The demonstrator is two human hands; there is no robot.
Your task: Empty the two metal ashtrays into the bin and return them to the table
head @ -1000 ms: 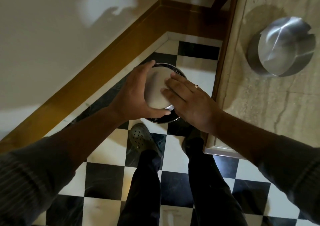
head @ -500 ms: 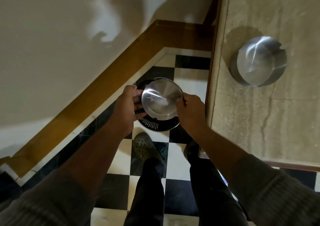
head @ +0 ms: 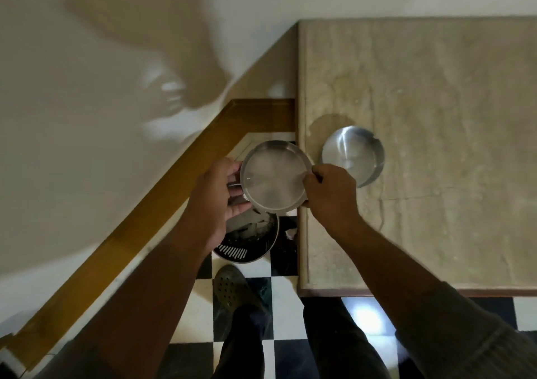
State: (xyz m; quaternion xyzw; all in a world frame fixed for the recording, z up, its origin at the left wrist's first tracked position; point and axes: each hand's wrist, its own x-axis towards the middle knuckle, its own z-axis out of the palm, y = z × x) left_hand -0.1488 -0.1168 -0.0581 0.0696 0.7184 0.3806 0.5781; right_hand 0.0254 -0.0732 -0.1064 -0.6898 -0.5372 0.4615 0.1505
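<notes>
Evidently emptied, the ashtray (head: 276,176) gripped by left hand (head: 216,192) and right hand (head: 331,194) above the bin (head: 250,240) needs setting on the tabletop (head: 436,88) beside it.

A single head-worn wide-angle camera is looking steeply down from above the person's own arms, sitting close over the left hand (head: 216,197) and right hand (head: 331,195), taking in the table (head: 436,93) and checkered floor (head: 284,274).

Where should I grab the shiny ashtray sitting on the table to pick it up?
Grab the ashtray on the table by its round rim, coming from above with fingers on opposite sides. It sits flat and open side up, and has no handle. The right hand is nearest.
</notes>
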